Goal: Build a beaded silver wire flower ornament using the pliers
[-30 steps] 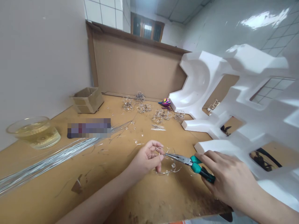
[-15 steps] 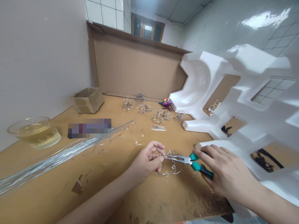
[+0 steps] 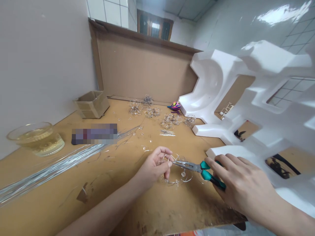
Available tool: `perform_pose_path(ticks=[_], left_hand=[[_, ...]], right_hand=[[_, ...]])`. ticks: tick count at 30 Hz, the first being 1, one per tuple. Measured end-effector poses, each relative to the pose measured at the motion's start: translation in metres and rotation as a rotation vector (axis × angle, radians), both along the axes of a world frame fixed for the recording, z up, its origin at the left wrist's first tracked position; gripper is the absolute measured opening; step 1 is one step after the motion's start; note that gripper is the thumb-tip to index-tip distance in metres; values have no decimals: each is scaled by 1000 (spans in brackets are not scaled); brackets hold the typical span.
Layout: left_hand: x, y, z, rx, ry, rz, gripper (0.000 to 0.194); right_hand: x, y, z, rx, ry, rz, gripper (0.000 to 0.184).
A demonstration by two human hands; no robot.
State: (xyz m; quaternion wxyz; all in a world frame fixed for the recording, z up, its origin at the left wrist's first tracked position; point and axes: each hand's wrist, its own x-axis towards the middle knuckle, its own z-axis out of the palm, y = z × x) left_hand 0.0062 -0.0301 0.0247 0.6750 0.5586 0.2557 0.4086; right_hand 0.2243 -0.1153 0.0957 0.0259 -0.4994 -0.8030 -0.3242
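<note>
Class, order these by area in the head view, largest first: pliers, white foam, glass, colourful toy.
1. White foam
2. Glass
3. Pliers, partly covered by the right hand
4. Colourful toy

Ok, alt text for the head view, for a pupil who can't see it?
A left hand pinches looped wire while the right hand holds green-handled pliers at it, above a brown table. Beyond are wire clusters; to the left, a wire bundle and a glass of yellowish liquid.
</note>
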Motion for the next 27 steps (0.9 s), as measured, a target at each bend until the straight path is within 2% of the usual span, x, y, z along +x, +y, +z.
perform_pose_path(ticks=[8, 14, 23, 27], left_hand=[[3, -4, -6, -7, -16, 44, 21], [2, -4, -5, 8, -40, 35, 20], [1, -1, -4, 7, -46, -2, 23], [1, -2, -3, 6, -31, 17, 23]], right_hand=[[-3, -6, 1, 30, -41, 9, 21], [-5, -4, 7, -1, -9, -36, 24], [-3, 5, 14, -27, 22, 82, 25], [-5, 2, 12, -11, -12, 31, 22]])
